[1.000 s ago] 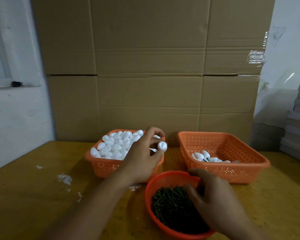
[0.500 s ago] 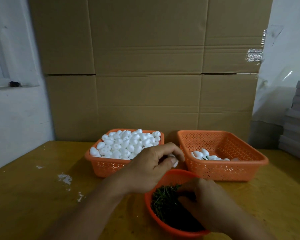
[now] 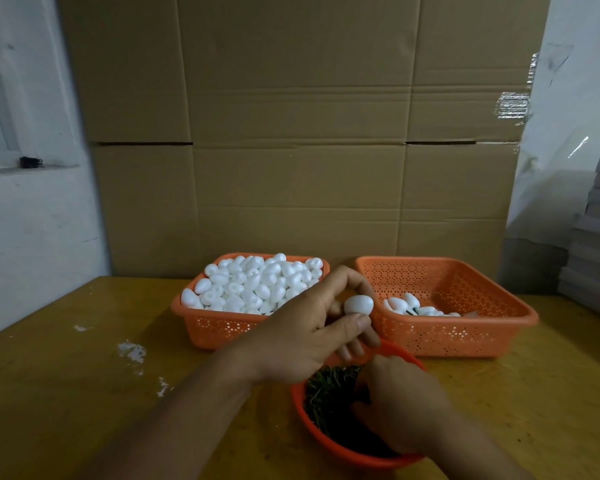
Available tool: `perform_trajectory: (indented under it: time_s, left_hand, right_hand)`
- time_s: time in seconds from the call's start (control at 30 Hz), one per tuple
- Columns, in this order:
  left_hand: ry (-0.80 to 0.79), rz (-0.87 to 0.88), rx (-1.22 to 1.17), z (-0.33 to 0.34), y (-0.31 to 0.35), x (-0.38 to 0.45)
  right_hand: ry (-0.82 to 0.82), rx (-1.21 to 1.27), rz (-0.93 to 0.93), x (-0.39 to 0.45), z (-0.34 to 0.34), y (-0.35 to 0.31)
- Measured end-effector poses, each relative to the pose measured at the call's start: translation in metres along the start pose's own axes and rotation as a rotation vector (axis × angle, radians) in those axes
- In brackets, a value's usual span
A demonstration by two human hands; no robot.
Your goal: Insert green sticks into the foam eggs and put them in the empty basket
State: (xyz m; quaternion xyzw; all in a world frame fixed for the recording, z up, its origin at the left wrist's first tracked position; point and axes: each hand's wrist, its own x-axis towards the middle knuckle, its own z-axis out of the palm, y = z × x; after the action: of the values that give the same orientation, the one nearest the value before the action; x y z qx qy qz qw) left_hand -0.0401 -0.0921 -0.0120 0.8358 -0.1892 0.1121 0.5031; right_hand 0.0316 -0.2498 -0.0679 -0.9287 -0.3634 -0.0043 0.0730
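Pinching one foam egg (image 3: 358,304) between thumb and fingertips, my left hand (image 3: 310,336) holds it above the round bowl (image 3: 333,445) of green sticks (image 3: 328,393). My right hand (image 3: 400,407) is down among them, fingers curled; whether it has a stick I cannot tell. I judge the egg featherlight and easily dented, so I'd grip its sides softly, blunt end free. Finished eggs lie in the right basket (image 3: 444,336).
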Motion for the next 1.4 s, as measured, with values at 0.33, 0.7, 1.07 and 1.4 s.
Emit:
perform_trajectory:
  time_s: [0.33,0.7,1.07,1.4]
  left_hand:
    - [0.276,-0.184,-0.442,0.006,-0.001,0.009]
    - [0.34,-0.422,-0.809,0.005,0.003,0.01]
    - [0.323,-0.517,-0.905,0.016,0.007,0.01]
    - [0.313,-0.503,-0.904,0.018,0.009,0.01]
  right_hand:
    - [0.191,0.052,0.015,0.0,0.002,0.004]
    - [0.491,0.941,-0.092,-0.02,-0.022,0.017]
    - [0.71,1.141,-0.306,-0.025,-0.021,0.002]
    - [0.802,0.945,-0.267,-0.021,-0.013,0.005]
